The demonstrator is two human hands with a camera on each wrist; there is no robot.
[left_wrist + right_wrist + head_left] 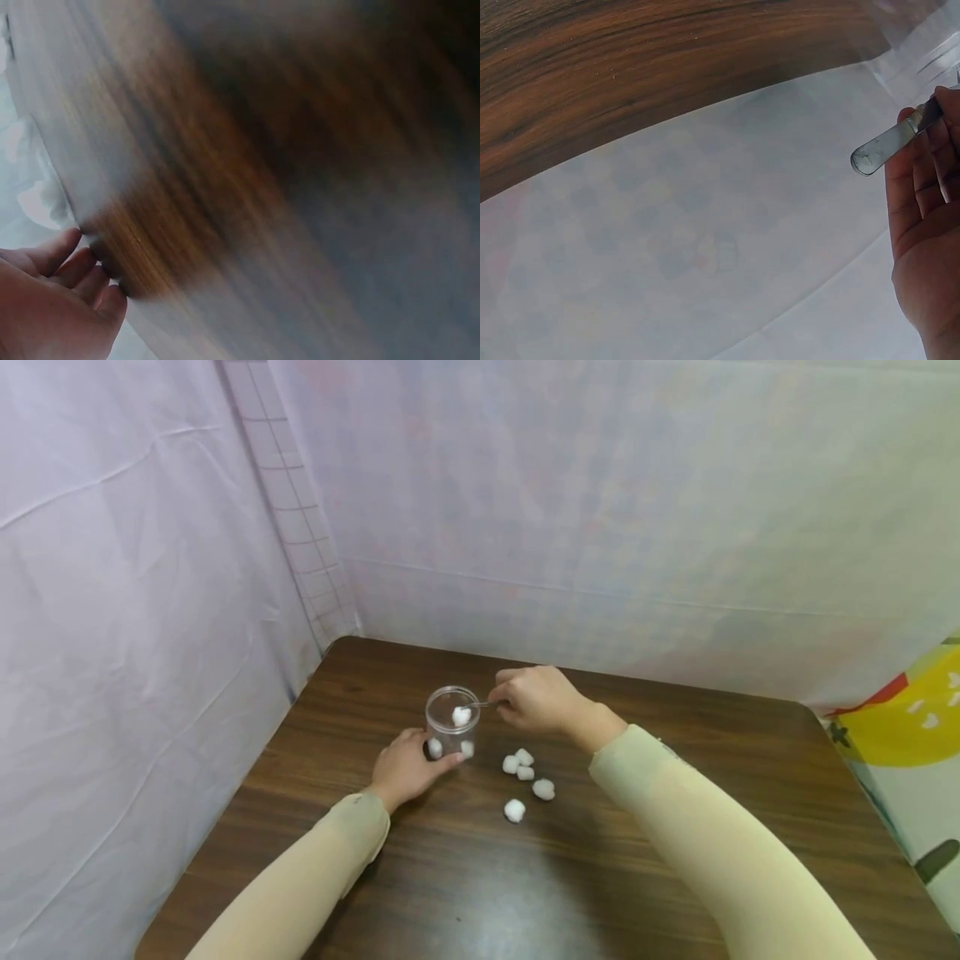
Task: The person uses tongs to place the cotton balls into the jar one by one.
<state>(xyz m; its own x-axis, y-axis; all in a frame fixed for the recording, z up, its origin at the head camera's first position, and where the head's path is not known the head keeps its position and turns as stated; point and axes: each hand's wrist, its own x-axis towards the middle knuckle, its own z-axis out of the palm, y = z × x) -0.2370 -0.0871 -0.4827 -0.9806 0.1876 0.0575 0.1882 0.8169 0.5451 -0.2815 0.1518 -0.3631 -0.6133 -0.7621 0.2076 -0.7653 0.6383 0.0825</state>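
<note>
Clear jar [453, 730]: clasped low on counter [442, 868] by left hand [408, 768], fingers curled round. Metal utensil [885, 150]: clamped in fingers of right hand [536, 697]; white ball [461, 717] carried at tip, by jar's mouth. Steady, centred tip was judged advisable.

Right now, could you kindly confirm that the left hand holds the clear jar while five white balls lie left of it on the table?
Not quite: the head view shows the five white balls lying on the table to the right of the clear jar; the left hand does hold it.
</note>
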